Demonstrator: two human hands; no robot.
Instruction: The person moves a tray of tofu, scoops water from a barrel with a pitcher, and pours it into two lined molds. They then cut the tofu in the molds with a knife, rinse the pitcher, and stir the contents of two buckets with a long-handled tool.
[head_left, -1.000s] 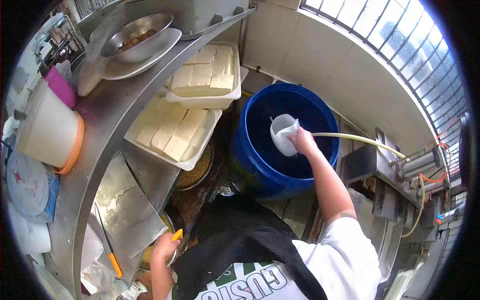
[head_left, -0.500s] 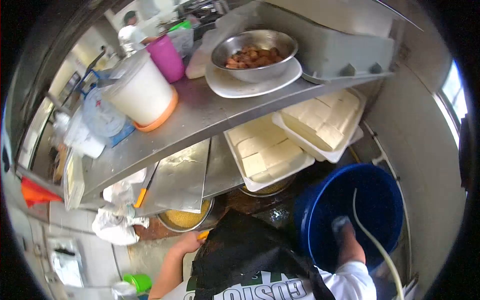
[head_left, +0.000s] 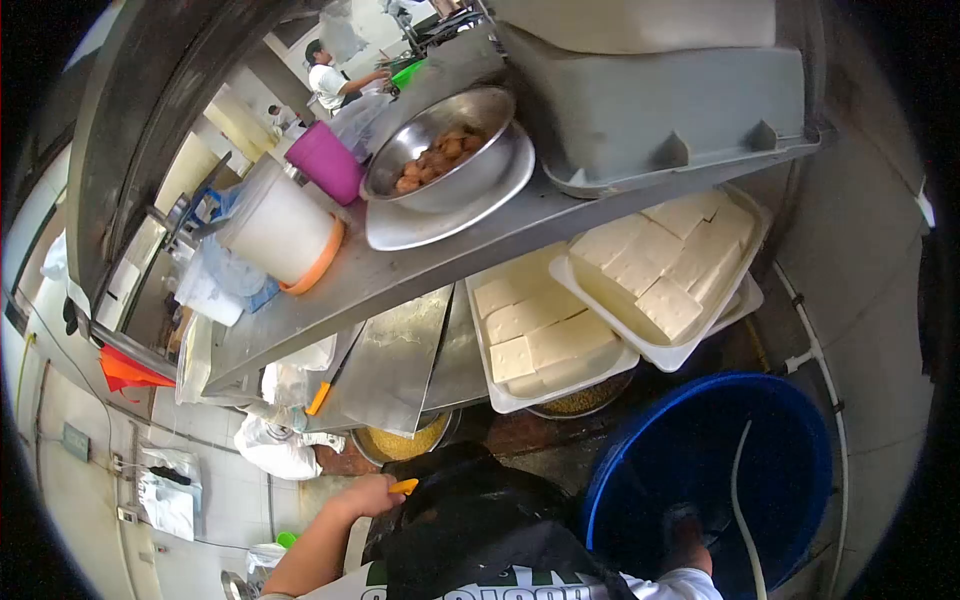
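Note:
My left hand is closed around an orange handle in front of my black apron; the rest of that tool is hidden. My right arm reaches down into a large blue barrel. Inside it my right hand is dark and blurred, so its fingers and anything in them cannot be made out. A pale hose hangs into the barrel beside that arm. White trays of cheese-like blocks stand on the lower level, just ahead of the barrel.
On the steel shelf are a metal bowl of brown pieces, a purple cup, a white bucket and a grey crate. Below lie an orange-handled knife and a bowl of yellow grains. Another person stands far back.
My view has tilted and shifted, so the shelf sits differently in the picture. My right hand appears lower in the barrel. The left hand still grips the orange handle.

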